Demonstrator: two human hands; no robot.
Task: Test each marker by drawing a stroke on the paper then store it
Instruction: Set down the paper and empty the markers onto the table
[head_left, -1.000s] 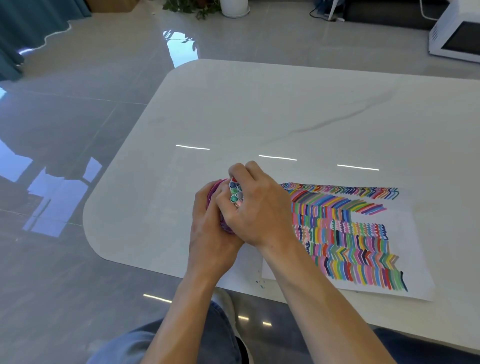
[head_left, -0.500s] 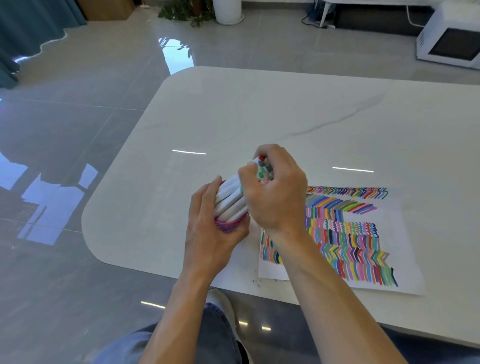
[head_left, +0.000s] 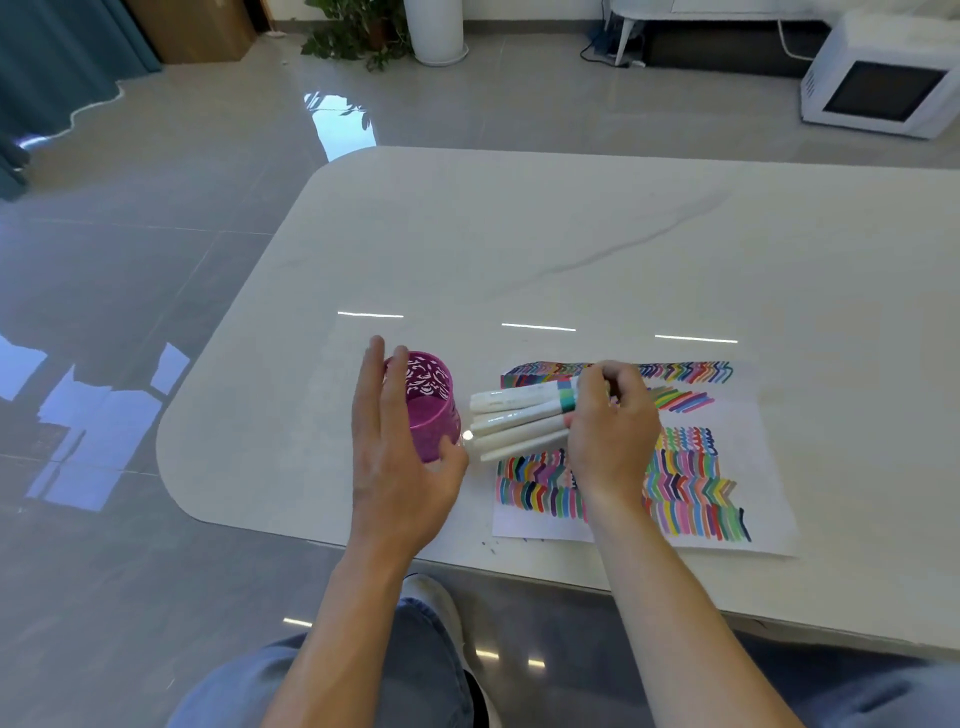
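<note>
The right hand (head_left: 613, 431) grips a bundle of white-barrelled markers (head_left: 519, 421) by their coloured caps, level over the left edge of the stroke-covered paper (head_left: 737, 415). The left hand (head_left: 400, 467) lays straight fingers against the perforated purple cup (head_left: 434, 410) on a white veined table (head_left: 519, 234) above a glossy grey floor (head_left: 130, 260). Half a second ago the bundle sat in the cup.

Glossy marble-look table (head_left: 597, 249), matt paper (head_left: 727, 415), perforated purple cup (head_left: 434, 410)

Left hand (head_left: 400, 467) & right hand (head_left: 613, 436) bare, forearms (head_left: 675, 623) too; wears faded blue-grey jeans (head_left: 358, 680) w/ white shoe (head_left: 434, 597).
</note>
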